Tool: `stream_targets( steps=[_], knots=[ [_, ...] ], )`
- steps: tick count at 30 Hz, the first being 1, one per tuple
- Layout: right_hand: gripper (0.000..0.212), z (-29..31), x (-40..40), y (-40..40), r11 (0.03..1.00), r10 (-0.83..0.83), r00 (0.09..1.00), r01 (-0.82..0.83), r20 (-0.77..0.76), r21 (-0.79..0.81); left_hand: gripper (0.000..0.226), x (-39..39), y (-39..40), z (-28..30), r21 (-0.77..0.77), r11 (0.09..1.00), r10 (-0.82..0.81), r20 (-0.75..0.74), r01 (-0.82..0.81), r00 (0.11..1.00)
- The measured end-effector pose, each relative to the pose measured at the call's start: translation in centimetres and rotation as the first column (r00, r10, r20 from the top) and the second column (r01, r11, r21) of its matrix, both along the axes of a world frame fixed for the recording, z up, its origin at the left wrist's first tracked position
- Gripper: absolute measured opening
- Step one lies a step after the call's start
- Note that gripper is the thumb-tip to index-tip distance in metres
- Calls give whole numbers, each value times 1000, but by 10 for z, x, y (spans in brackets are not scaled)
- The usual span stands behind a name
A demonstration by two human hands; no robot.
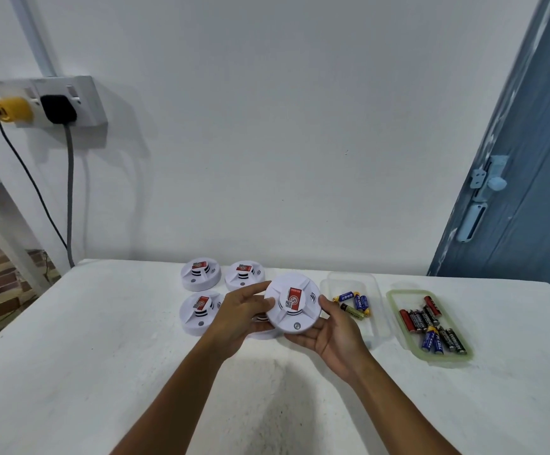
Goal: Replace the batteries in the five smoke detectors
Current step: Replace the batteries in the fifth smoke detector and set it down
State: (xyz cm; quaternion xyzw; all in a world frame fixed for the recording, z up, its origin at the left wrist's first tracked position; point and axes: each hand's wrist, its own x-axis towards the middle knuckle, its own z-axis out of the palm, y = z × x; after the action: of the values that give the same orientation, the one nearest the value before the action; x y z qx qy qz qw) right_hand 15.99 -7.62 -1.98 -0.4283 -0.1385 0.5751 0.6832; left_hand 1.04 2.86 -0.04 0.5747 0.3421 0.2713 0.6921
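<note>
A round white smoke detector [291, 318] with a red sticker is lifted above the white table [103, 339], face up. My left hand [244, 318] grips its left rim, and my right hand [332, 333] cups it from below on the right. Three more detectors rest on the table: two at the back [200, 274] [244, 274] and one front left [199, 312]. A further detector [262, 330] lies mostly hidden under the held one. A clear tub [352, 284] holds a few blue and gold batteries [354, 303]. A green-rimmed lid [395, 302] holds several batteries [431, 326].
The table stands against a white wall. A wall socket [57, 103] with a yellow plug and a black plug sits up on the left, its cables hanging down. A blue door [523, 192] stands at the right. Tiled floor shows at the left.
</note>
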Motion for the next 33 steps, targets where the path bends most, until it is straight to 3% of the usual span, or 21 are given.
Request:
stream_targets(
  steps=[33],
  knots=[
    [36, -6, 2, 6, 1000, 13, 1000, -12, 19, -21, 31, 0, 5, -5, -21, 1000, 21, 0, -21, 1000]
  ],
)
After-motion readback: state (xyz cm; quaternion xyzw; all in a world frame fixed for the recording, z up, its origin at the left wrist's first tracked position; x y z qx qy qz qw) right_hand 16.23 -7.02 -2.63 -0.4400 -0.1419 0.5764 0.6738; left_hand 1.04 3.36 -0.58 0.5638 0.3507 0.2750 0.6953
